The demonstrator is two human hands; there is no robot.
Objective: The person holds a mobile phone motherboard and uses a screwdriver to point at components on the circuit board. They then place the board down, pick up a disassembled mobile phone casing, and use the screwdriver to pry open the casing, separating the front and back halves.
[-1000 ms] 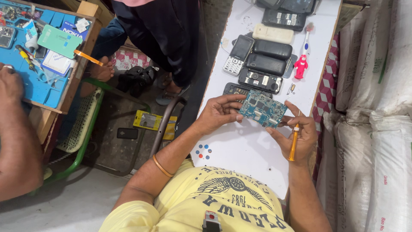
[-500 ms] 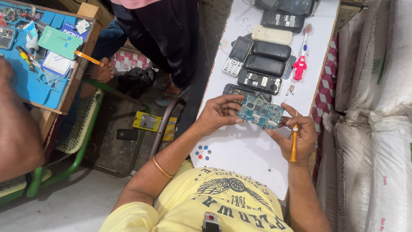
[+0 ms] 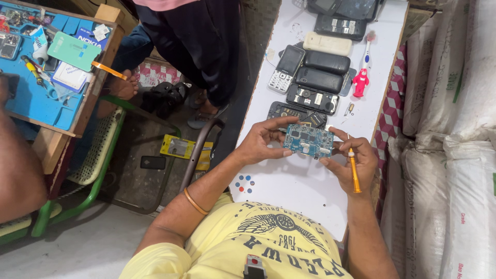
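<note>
Left hand (image 3: 262,142) pinches the left edge of a blue circuit board (image 3: 309,141) between thumb and fingers. Right hand (image 3: 353,161) steadies the board's right edge with its fingertips, an orange screwdriver (image 3: 354,171) clasped in the same hand. Board held just above the white table (image 3: 289,186), near an opened phone (image 3: 295,112) and the row of dark phones (image 3: 319,72) beyond.

Bare white tabletop (image 3: 289,191) lies open toward the near edge. Toward the far edge, a cluster of dark, opened phone bodies (image 3: 315,82) blocks passage (a red toothbrush (image 3: 361,80) beside them).
</note>
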